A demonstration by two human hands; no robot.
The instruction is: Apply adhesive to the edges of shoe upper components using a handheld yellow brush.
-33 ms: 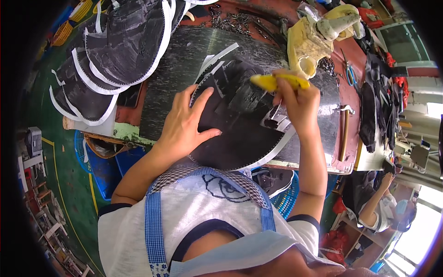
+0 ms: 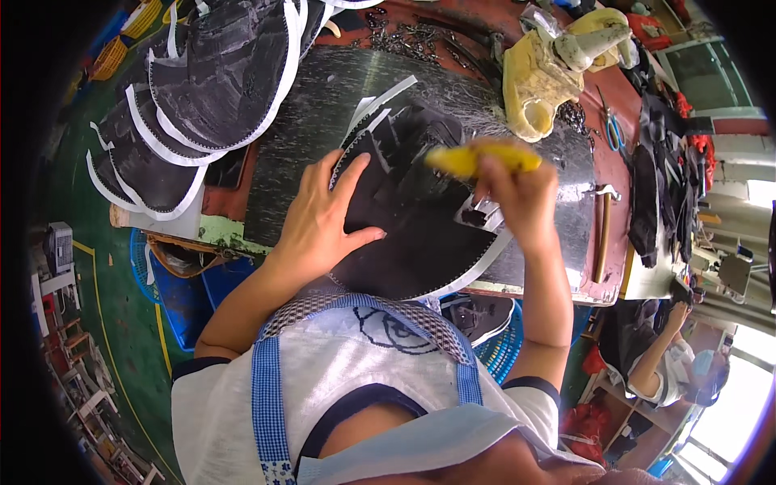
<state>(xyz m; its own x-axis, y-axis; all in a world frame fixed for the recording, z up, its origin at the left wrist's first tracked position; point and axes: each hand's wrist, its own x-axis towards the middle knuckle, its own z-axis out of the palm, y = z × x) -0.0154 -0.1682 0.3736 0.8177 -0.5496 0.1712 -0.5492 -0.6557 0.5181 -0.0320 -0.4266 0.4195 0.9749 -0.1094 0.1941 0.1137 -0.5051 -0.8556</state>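
Note:
A black shoe upper (image 2: 412, 234) with white trim along its edge lies flat on a dark board (image 2: 283, 105). My left hand (image 2: 319, 214) rests on its left side, with thumb and fingers spread. Above the upper's right part, my right hand (image 2: 517, 190) grips a yellow tapered tool (image 2: 462, 162), its narrow end pointing left. The tool is blurred, and whether it touches the upper I cannot tell. A white strip (image 2: 384, 101) sticks up at the upper's far edge.
More black uppers (image 2: 222, 77) with white edging are stacked at the far left. A pale yellow container (image 2: 537, 81) stands at the far right, near blue-handled scissors (image 2: 614, 133) and a hammer (image 2: 603, 234). Another person (image 2: 671, 364) is at the right.
My right hand has shifted slightly left with the yellow tool, whose tip is now farther left and a little lower. My left hand has barely moved.

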